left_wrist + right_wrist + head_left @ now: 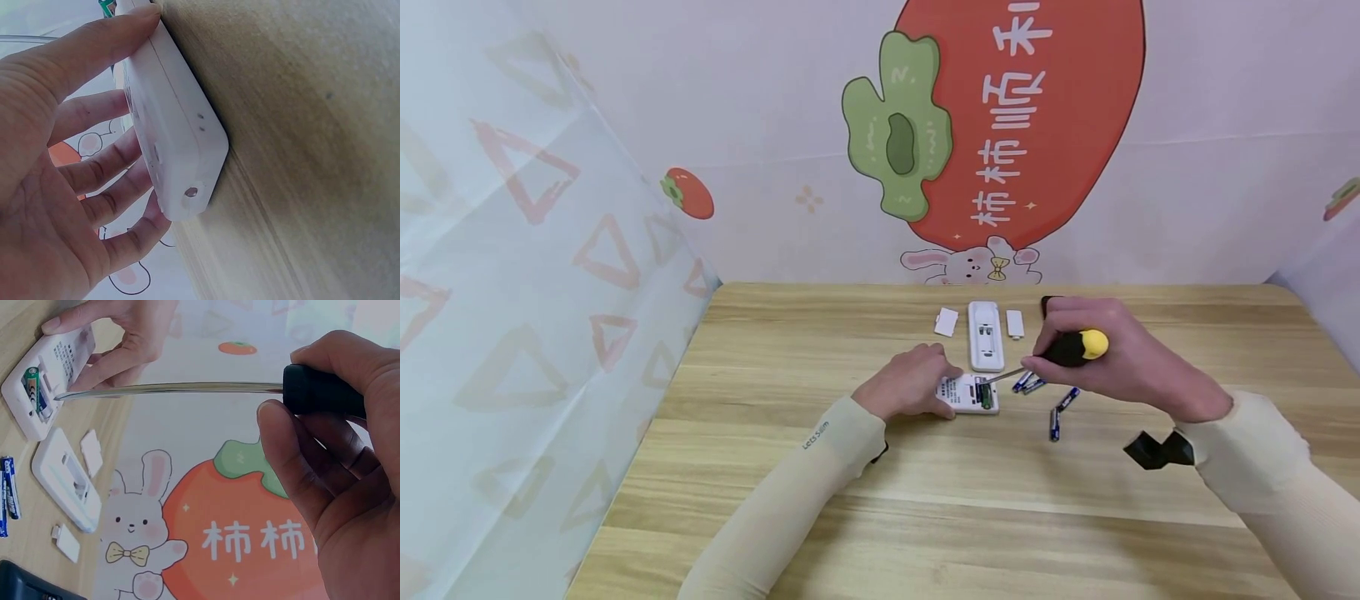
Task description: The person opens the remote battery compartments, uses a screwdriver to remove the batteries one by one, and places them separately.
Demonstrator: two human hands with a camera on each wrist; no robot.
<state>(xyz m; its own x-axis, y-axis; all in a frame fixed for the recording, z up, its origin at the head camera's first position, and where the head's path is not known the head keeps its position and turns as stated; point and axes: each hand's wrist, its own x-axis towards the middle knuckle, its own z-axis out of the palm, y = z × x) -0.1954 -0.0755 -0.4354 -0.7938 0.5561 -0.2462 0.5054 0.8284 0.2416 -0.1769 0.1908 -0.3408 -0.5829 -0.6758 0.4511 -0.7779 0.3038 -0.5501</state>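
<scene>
A white remote control (958,400) lies on the table with its back up and its battery compartment uncovered. My left hand (913,382) grips its sides, thumb on one edge and fingertips on the other, as the left wrist view shows. Inside the compartment sit a green battery (32,387) and a partly hidden blue one (44,407). My right hand (1123,354) holds a screwdriver (187,389) by its black handle with a yellow end. The metal tip reaches the compartment's edge beside the blue battery; whether it touches the battery, I cannot tell.
Behind the held remote lies a second white remote (986,315), its compartment also uncovered. Two small white covers, one to its left (946,322) and one to its right (1015,323), lie there. Several loose blue batteries (1055,423) are on the right. A dark object (25,581) is partly hidden behind my right hand.
</scene>
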